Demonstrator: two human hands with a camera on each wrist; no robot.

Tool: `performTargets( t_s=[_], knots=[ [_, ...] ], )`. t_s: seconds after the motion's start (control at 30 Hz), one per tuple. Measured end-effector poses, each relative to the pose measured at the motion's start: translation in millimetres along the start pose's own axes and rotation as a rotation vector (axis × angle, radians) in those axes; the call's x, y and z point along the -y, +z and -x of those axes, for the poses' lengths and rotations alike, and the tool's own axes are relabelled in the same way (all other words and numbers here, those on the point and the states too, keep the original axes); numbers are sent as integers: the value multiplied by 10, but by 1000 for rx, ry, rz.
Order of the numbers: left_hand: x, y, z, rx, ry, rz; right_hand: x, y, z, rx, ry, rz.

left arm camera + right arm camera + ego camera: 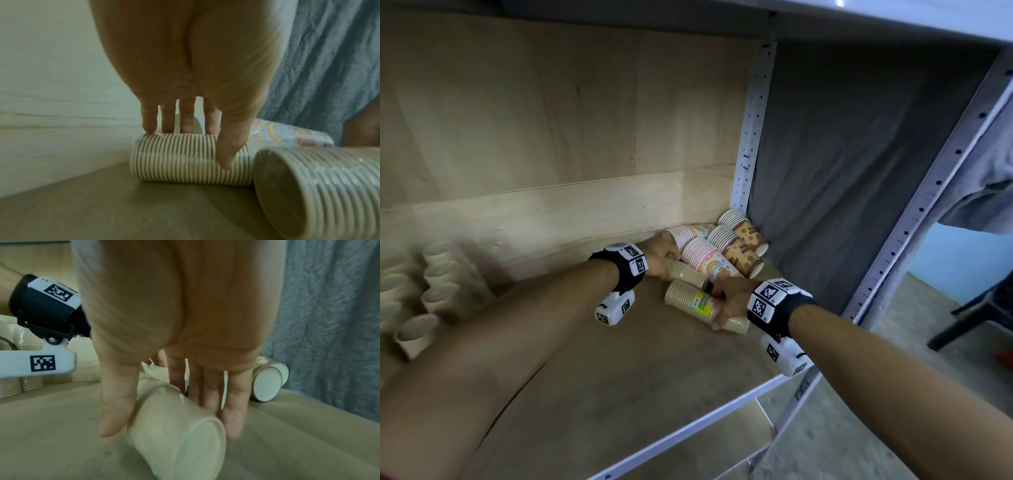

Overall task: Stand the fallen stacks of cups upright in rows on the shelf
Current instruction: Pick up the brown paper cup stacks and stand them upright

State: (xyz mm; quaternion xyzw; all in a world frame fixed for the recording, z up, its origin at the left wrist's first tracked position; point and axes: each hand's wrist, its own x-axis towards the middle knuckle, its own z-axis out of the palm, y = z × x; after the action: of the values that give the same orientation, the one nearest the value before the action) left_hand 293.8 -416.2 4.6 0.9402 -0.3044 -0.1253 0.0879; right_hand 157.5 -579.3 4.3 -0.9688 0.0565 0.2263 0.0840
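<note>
Several fallen cup stacks lie in the shelf's (602, 377) back right corner. My left hand (666, 262) grips a plain beige stack (685, 272); in the left wrist view its fingers (149, 123) reach over the ribbed stack (174, 162) and the thumb presses its near side. My right hand (722, 308) holds a beige stack with a yellow label (693, 301) near its base end; in the right wrist view thumb (115, 410) and fingers straddle that stack (185, 443). Behind lie rainbow-printed stacks (707, 257) and brown patterned stacks (739, 248).
Upright beige stacks (431, 287) stand in rows at the left of the shelf. A plywood back wall (551, 137) and a grey cloth (842, 171) on the right enclose the corner. A white metal post (751, 120) stands there. The shelf's front edge (705, 421) runs below my arms.
</note>
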Motion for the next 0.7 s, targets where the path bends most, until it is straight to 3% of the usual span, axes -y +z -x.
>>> performTargets(
  t_s=[0.4, 0.7],
  knots=[
    [-27, 49, 0, 40, -30, -251, -116, 40, 0, 5, -14, 52],
    [5, 95, 30, -2, -42, -249, -119, 77, 8, -22, -17, 40]
  ],
)
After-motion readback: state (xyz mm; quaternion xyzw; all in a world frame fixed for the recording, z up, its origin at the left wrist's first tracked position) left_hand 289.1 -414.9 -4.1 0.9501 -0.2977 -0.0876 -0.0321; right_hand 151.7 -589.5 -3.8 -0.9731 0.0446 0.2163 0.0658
